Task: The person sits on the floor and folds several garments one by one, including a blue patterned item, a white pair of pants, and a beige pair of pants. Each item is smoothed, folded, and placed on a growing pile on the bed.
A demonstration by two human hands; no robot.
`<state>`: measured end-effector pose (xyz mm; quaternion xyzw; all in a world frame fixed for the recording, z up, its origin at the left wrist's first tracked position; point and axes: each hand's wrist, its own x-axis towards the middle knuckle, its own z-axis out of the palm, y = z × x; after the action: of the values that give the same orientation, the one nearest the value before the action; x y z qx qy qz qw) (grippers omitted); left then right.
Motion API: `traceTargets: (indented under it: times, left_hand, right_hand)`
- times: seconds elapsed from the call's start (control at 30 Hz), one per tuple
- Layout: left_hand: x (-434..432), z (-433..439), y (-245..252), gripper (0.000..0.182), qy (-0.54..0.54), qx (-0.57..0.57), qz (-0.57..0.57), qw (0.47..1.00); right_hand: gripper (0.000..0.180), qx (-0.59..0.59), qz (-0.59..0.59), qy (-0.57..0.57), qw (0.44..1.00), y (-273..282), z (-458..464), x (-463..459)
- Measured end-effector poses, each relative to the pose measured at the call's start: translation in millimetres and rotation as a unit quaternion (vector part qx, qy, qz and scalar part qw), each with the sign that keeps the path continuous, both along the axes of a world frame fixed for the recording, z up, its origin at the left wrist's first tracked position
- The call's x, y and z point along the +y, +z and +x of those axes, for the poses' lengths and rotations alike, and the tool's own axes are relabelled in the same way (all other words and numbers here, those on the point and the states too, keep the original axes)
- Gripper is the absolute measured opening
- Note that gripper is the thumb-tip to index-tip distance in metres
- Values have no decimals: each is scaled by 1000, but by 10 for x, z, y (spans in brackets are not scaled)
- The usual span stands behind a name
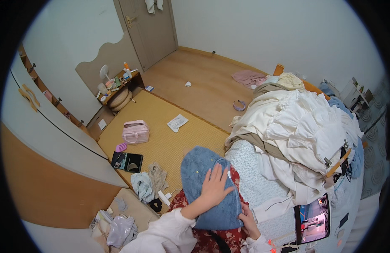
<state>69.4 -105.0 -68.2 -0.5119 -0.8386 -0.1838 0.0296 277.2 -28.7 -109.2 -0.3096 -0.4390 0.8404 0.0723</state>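
Observation:
A blue plush cloth with small yellow marks and a white tag lies across my lap, over a red floral garment. It is rounded at the far end and straighter along the near edge. My left hand rests flat on top of it, fingers spread. At the cloth's lower right edge, my right hand pinches the border between thumb and fingers. Part of that hand's grip is hidden behind the fabric.
To the right, a bed carries heaped white clothes, a hanger and a lit tablet. A pink bag, a white packet and an open dark box lie on the woven mat.

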Motion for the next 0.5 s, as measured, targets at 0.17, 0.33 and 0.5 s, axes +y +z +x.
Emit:
traceTargets:
  times: [0.17, 0.33, 0.5]
  left_hand:
    - [-244, -13, 137, 57, -30, -61, 54, 996]
    - [-785, 167, 298, 46, 103, -115, 205, 966]
    - [-1396, 587, -28, 39, 133, -451, 159, 868]
  right_hand:
    - [71, -31, 131, -17, 991, 62, 21, -84]
    - [32, -92, 438, 0, 894, 126, 12, -143]
    - [27, -136, 332, -40, 933, -40, 123, -260]
